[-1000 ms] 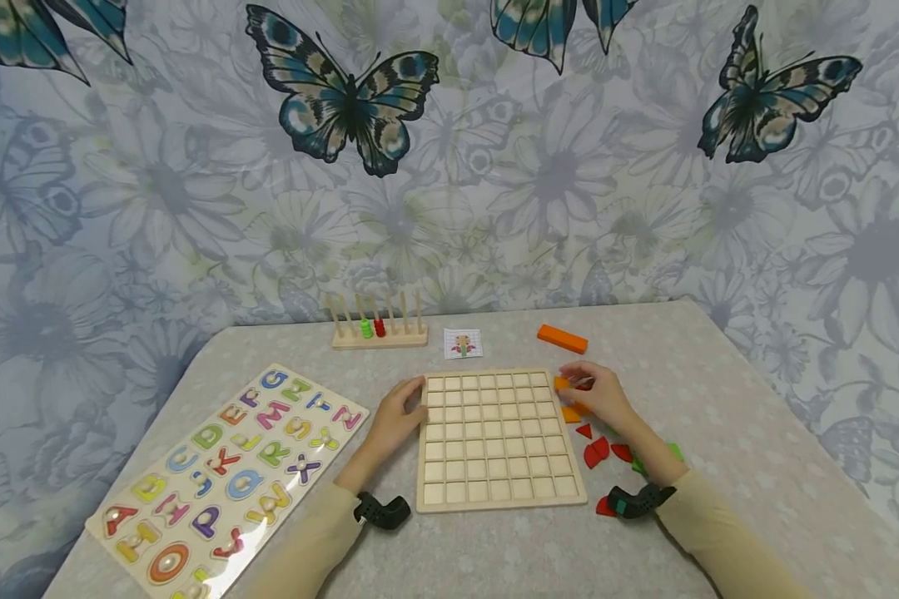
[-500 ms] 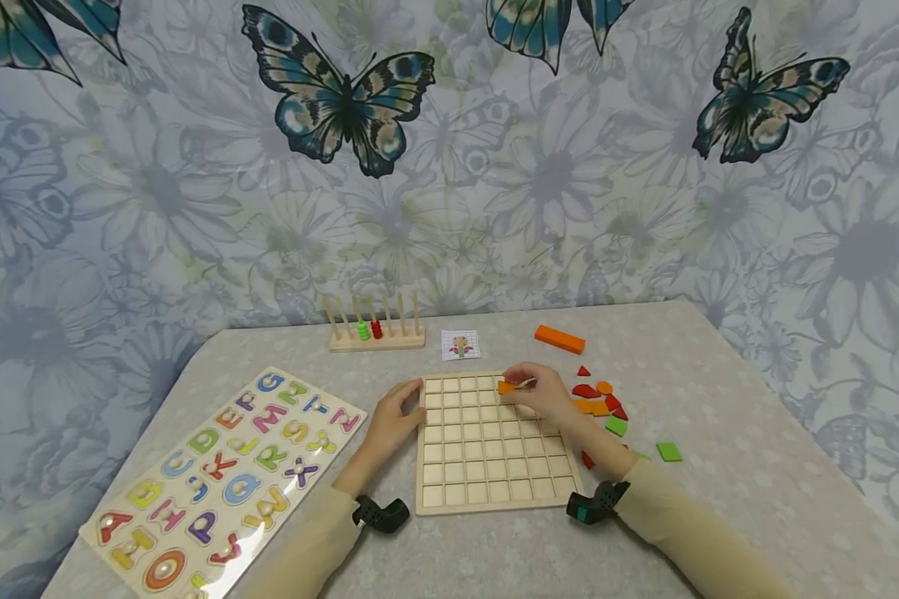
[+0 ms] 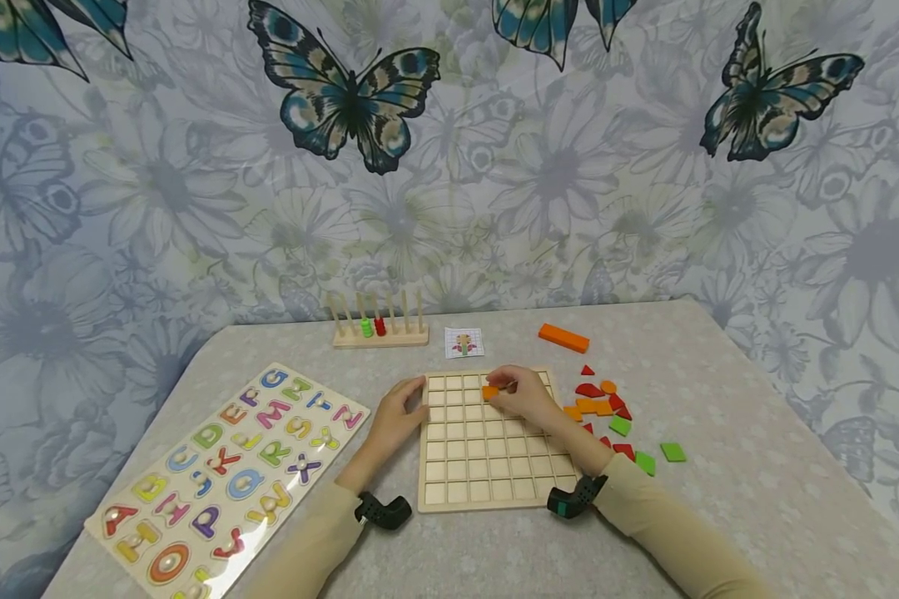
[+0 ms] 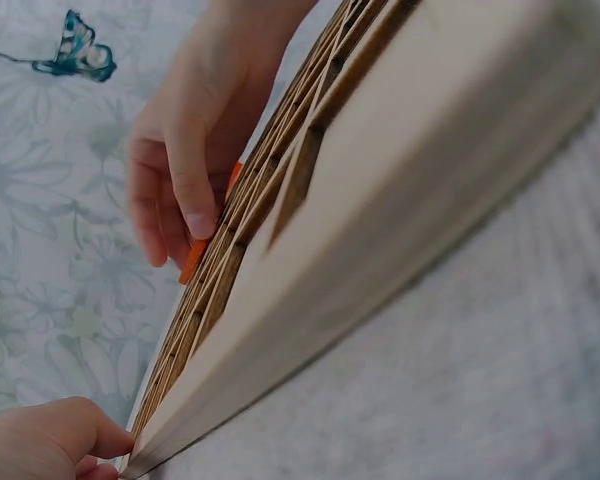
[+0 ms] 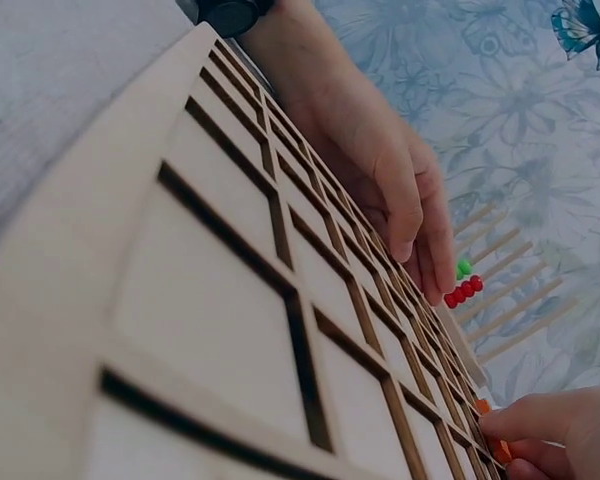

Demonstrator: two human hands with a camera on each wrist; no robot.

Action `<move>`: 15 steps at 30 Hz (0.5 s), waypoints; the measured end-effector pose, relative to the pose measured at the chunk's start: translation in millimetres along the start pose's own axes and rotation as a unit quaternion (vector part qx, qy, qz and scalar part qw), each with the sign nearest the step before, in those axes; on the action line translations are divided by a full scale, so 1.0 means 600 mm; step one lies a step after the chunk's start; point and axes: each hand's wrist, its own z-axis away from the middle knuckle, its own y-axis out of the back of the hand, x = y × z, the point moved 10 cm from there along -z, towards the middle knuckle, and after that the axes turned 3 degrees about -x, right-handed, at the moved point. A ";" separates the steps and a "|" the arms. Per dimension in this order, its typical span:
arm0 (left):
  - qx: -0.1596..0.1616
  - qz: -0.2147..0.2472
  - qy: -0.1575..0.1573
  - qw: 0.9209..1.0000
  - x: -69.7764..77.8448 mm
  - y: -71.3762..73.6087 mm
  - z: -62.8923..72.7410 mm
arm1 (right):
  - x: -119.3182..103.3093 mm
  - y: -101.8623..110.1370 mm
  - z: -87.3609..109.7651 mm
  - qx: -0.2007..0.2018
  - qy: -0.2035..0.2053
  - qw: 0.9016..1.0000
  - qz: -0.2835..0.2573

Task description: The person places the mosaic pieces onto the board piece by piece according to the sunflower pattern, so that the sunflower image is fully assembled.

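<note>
A wooden grid board [image 3: 479, 450] with square compartments lies on the table. My left hand [image 3: 397, 416] holds its left rim, with the thumb near the edge; in the left wrist view the board's rim [image 4: 380, 220] fills the middle. Over the board's far rows, my right hand [image 3: 523, 394] pinches an orange square tile [image 3: 490, 393] between thumb and fingers. In the left wrist view this orange tile [image 4: 192, 262] is at the grid's surface, and I cannot tell whether it sits in a compartment. Fingers partly cover it in the right wrist view.
Orange tiles [image 3: 586, 406], red pieces [image 3: 588, 390] and green tiles [image 3: 673, 452] lie right of the board. Behind stand an orange block [image 3: 563, 338], a small picture card [image 3: 464, 343] and a peg rack [image 3: 380, 339]. A letter puzzle board [image 3: 228, 482] lies at left.
My right hand has moved left from the loose pieces to over the board's far rows, bringing an orange tile. Pieces it had covered now show. My left hand stays on the board's edge.
</note>
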 end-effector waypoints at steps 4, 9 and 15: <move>-0.004 -0.001 0.008 1.000 -0.002 -0.001 0.000 | 0.003 -0.001 0.004 -0.002 0.000 1.000 0.003; -0.006 -0.005 0.007 1.000 -0.002 -0.001 -0.001 | 0.006 0.000 0.007 0.011 0.004 1.000 0.003; -0.009 -0.007 0.008 1.000 -0.004 -0.002 -0.003 | 0.003 -0.001 0.009 0.026 0.020 0.999 0.001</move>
